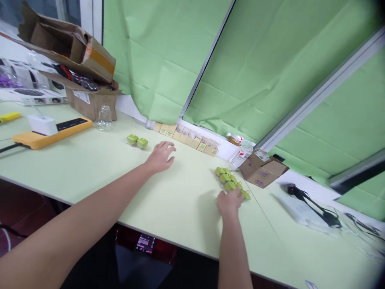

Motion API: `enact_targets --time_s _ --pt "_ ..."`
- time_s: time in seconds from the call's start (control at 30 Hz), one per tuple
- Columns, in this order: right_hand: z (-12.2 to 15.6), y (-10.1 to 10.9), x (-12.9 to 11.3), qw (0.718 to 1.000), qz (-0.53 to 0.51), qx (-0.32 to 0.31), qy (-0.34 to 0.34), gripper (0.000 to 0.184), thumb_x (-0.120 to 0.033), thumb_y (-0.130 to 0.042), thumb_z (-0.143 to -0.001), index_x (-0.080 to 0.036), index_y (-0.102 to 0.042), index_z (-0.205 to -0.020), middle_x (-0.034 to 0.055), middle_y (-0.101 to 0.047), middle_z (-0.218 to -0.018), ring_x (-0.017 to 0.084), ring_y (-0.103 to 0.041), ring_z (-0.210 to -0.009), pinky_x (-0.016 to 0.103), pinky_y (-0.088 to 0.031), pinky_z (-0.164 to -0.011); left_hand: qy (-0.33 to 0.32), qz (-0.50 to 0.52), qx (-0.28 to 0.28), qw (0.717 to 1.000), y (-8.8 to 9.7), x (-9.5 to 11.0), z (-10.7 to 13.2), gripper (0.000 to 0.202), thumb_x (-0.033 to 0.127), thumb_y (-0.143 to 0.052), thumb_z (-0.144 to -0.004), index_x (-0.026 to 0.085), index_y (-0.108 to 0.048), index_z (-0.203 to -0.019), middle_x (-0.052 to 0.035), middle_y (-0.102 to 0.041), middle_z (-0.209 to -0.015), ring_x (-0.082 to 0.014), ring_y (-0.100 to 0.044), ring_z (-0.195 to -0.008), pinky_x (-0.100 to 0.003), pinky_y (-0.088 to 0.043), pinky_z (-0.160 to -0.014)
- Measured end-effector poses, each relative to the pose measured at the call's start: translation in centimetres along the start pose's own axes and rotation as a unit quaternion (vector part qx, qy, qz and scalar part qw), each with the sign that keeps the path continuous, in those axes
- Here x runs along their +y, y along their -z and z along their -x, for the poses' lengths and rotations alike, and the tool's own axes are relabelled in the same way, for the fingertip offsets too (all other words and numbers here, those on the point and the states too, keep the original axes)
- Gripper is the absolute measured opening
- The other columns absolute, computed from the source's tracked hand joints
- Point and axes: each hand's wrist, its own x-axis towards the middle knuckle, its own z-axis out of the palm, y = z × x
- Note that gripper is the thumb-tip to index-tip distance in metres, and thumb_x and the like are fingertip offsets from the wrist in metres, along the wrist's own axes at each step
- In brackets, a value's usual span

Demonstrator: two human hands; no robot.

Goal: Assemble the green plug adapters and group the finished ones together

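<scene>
My left hand (161, 156) hovers low over the pale green table (90, 164), fingers loosely spread and holding nothing. Two small green box-shaped items (137, 141) sit just to its left. My right hand (230, 202) rests on the near end of a cluster of several similar green items (227, 178), its fingers curled onto them. A row of small tan cartons (186, 138) stands along the wall beyond my left hand.
An orange power strip (54, 131) with a white adapter lies at the left, near a clear jar (104, 118) and stacked cardboard boxes (75, 52). A small open cardboard box (262, 168) and plastic wrap sit right of the cluster. Bagged cables (313, 208) lie far right. Green curtains hang behind.
</scene>
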Motion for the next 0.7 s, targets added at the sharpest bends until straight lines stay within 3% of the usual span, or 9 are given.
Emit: enact_targets --time_s 0.07,0.1,0.17,0.23,0.3,0.37,0.47,0.6,0.7 --pt "2.1 -1.7 -2.8 0.996 -0.056 -0.042 0.049 0.072 -0.033 -0.053 -0.080 -0.004 -0.031 -0.142 0.0313 -0.037 -0.142 0.040 -0.031 -0.139 0.052 -0.028 -0.111 -0.005 0.132 -0.101 0.986 -1.0 1.2 0.4 0.040 0.023 -0.058 -0.081 0.021 -0.057 -0.121 -0.0113 -0.055 -0.130 -0.0273 -0.048 -0.124 -0.047 -0.036 -0.108" --pt "2.7 -2.5 -4.5 0.989 -0.098 -0.088 0.071 0.068 -0.037 -0.055 -0.080 -0.009 -0.037 -0.139 0.0275 -0.045 -0.137 0.037 -0.043 -0.132 0.049 -0.036 -0.107 0.026 0.208 -0.156 0.965 -1.4 1.7 0.6 0.051 0.022 -0.060 -0.079 0.022 -0.051 -0.129 -0.0114 -0.055 -0.131 -0.0257 -0.051 -0.122 -0.044 -0.041 -0.104" --pt "3.3 -4.1 -7.9 0.969 -0.150 -0.182 0.071 0.061 -0.044 -0.063 -0.075 -0.017 -0.049 -0.127 0.0206 -0.060 -0.120 0.033 -0.061 -0.110 0.046 -0.048 -0.093 0.107 0.340 -0.262 0.897 -2.1 2.3 0.8 0.074 0.018 -0.063 -0.074 0.024 -0.036 -0.142 -0.0129 -0.056 -0.130 -0.0244 -0.056 -0.117 -0.042 -0.046 -0.098" --pt "3.0 -5.2 -10.4 0.951 -0.189 -0.240 0.055 0.052 -0.048 -0.071 -0.068 -0.019 -0.058 -0.109 0.0150 -0.066 -0.104 0.028 -0.067 -0.091 0.042 -0.052 -0.079 0.167 0.417 -0.298 0.842 -2.3 2.5 0.9 0.090 0.017 -0.069 -0.070 0.024 -0.025 -0.148 -0.0151 -0.053 -0.133 -0.0248 -0.058 -0.117 -0.041 -0.047 -0.097" --pt "2.5 -5.7 -11.6 0.928 -0.244 -0.273 0.068 0.044 -0.050 -0.073 -0.066 -0.019 -0.060 -0.094 0.0114 -0.067 -0.096 0.024 -0.067 -0.084 0.037 -0.053 -0.074 0.194 0.450 -0.296 0.820 -2.2 2.3 0.8 0.101 0.019 -0.075 -0.066 0.023 -0.019 -0.149 -0.0170 -0.051 -0.134 -0.0249 -0.060 -0.113 -0.042 -0.047 -0.096" --pt "2.3 -5.6 -11.6 0.902 -0.290 -0.304 0.097 0.040 -0.050 -0.073 -0.068 -0.019 -0.060 -0.091 0.0082 -0.068 -0.091 0.021 -0.066 -0.081 0.033 -0.052 -0.071 0.196 0.453 -0.292 0.819 -2.1 2.1 0.8 0.107 0.023 -0.081 -0.062 0.021 -0.019 -0.149 -0.0183 -0.050 -0.134 -0.0240 -0.062 -0.108 -0.041 -0.048 -0.094" --pt "2.5 -4.8 -10.5 0.879 -0.304 -0.343 0.132 0.041 -0.048 -0.075 -0.068 -0.020 -0.061 -0.094 0.0049 -0.069 -0.089 0.018 -0.065 -0.079 0.031 -0.051 -0.070 0.171 0.410 -0.286 0.849 -2.2 2.2 0.8 0.106 0.028 -0.084 -0.059 0.021 -0.027 -0.147 -0.0179 -0.050 -0.134 -0.0228 -0.062 -0.104 -0.038 -0.048 -0.091" --pt "2.6 -3.8 -9.7 0.867 -0.319 -0.361 0.129 0.033 -0.045 -0.075 -0.068 -0.018 -0.066 -0.085 0.0038 -0.070 -0.086 0.017 -0.065 -0.076 0.030 -0.050 -0.071 0.102 0.321 -0.277 0.900 -2.3 2.5 1.0 0.076 0.036 -0.082 -0.061 0.019 -0.052 -0.129 -0.0103 -0.063 -0.114 -0.0227 -0.062 -0.097 -0.033 -0.047 -0.083" --pt "2.8 -4.0 -10.1 0.872 -0.318 -0.339 0.152 0.027 -0.043 -0.073 -0.070 -0.019 -0.070 -0.082 0.0034 -0.071 -0.084 0.019 -0.065 -0.078 0.031 -0.050 -0.074 0.072 0.264 -0.259 0.926 -2.3 2.5 1.0 0.058 0.042 -0.082 -0.059 0.019 -0.063 -0.109 -0.0052 -0.066 -0.099 -0.0219 -0.062 -0.089 -0.030 -0.046 -0.075"
